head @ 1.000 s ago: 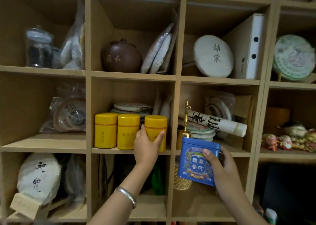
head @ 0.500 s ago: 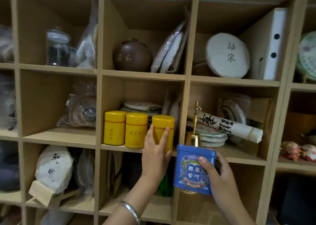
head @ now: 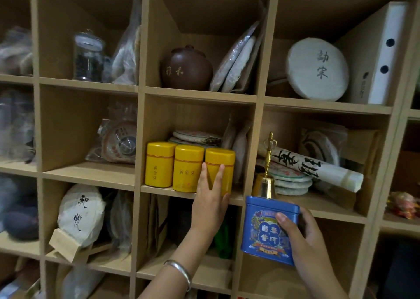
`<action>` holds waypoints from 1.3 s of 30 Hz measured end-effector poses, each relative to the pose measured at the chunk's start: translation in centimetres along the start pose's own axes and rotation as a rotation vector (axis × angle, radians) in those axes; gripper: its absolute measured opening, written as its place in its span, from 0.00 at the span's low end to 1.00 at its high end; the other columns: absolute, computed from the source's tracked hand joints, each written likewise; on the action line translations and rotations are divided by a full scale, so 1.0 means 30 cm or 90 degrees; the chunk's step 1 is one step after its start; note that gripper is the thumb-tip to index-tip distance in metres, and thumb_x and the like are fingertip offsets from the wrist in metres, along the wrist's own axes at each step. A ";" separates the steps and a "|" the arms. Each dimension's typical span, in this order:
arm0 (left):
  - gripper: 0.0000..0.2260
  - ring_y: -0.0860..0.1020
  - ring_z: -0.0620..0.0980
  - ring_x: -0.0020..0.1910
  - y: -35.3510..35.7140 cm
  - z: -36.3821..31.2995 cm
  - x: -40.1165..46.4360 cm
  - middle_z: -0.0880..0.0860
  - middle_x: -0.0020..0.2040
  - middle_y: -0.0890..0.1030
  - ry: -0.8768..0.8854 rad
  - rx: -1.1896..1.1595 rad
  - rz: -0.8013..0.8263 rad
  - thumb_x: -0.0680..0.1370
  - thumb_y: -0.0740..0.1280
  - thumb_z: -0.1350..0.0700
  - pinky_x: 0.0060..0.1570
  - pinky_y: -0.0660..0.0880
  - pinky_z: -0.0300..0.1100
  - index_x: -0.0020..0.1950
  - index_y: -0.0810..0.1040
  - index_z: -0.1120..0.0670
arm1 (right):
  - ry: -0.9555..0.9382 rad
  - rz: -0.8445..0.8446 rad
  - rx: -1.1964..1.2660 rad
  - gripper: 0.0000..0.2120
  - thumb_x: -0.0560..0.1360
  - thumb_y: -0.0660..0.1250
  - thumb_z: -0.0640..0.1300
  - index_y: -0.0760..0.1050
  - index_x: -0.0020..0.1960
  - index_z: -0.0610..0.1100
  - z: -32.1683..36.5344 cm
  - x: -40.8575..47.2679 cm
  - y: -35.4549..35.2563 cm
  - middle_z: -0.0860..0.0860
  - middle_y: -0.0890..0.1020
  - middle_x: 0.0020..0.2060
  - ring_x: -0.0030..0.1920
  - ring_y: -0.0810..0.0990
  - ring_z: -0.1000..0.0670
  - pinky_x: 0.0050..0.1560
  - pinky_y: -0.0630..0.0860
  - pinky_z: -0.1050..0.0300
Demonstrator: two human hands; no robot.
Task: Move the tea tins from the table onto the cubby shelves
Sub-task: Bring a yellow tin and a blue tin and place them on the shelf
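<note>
Three yellow tea tins stand side by side at the front of the middle cubby: the left tin (head: 159, 164), the middle tin (head: 187, 168) and the right tin (head: 223, 160). My left hand (head: 210, 205) lies flat against the front of the right tin, fingers straight and apart, not wrapped around it. My right hand (head: 304, 237) grips a blue square tea tin (head: 263, 228) from its right side. It holds the tin upright in the air, below the cubby one to the right. The wooden cubby shelf (head: 91, 176) fills the view.
A brass bell (head: 266, 182), a paper scroll (head: 318, 169) and stacked tea cakes (head: 293, 180) fill the cubby above the blue tin. A brown clay pot (head: 186, 69) sits one row up. Wrapped tea cakes (head: 195, 137) lie behind the yellow tins.
My left hand's grip on the right yellow tin has loosened to flat fingers against its front. The blue tin stays in my right hand. The view has shifted left, closer to the shelf.
</note>
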State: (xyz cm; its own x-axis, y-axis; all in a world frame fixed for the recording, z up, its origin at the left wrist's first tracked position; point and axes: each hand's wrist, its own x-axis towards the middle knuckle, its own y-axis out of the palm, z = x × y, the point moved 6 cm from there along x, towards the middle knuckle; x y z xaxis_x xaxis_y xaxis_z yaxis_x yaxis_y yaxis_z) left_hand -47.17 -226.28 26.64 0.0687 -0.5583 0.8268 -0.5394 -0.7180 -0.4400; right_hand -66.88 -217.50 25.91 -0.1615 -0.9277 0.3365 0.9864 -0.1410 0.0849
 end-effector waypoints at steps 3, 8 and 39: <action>0.37 0.58 0.61 0.76 0.000 0.005 0.006 0.59 0.80 0.50 0.009 0.018 0.011 0.78 0.69 0.52 0.60 0.75 0.51 0.79 0.48 0.43 | -0.004 0.009 -0.001 0.36 0.55 0.71 0.60 0.72 0.61 0.52 -0.002 0.003 0.007 0.45 0.82 0.52 0.40 0.86 0.50 0.32 0.80 0.57; 0.37 0.68 0.63 0.70 -0.013 -0.001 0.015 0.64 0.76 0.61 -0.013 0.085 0.010 0.74 0.73 0.53 0.47 0.81 0.50 0.78 0.57 0.46 | -0.007 0.027 0.011 0.33 0.55 0.71 0.59 0.72 0.60 0.54 0.005 0.001 0.031 0.45 0.82 0.51 0.40 0.86 0.50 0.30 0.80 0.59; 0.23 0.77 0.55 0.58 -0.068 0.016 -0.035 0.59 0.61 0.77 -0.079 0.056 -0.068 0.76 0.71 0.54 0.54 0.78 0.47 0.69 0.71 0.59 | -0.013 0.056 0.016 0.32 0.56 0.72 0.57 0.72 0.60 0.55 0.004 -0.040 0.028 0.46 0.81 0.52 0.41 0.86 0.51 0.30 0.80 0.60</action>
State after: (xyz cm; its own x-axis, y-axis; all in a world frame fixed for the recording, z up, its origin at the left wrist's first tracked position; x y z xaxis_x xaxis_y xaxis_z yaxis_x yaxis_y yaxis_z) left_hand -45.73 -224.43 26.52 0.2280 -0.5207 0.8227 -0.4490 -0.8060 -0.3857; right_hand -65.87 -216.45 25.71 -0.0746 -0.9291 0.3623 0.9958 -0.0500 0.0770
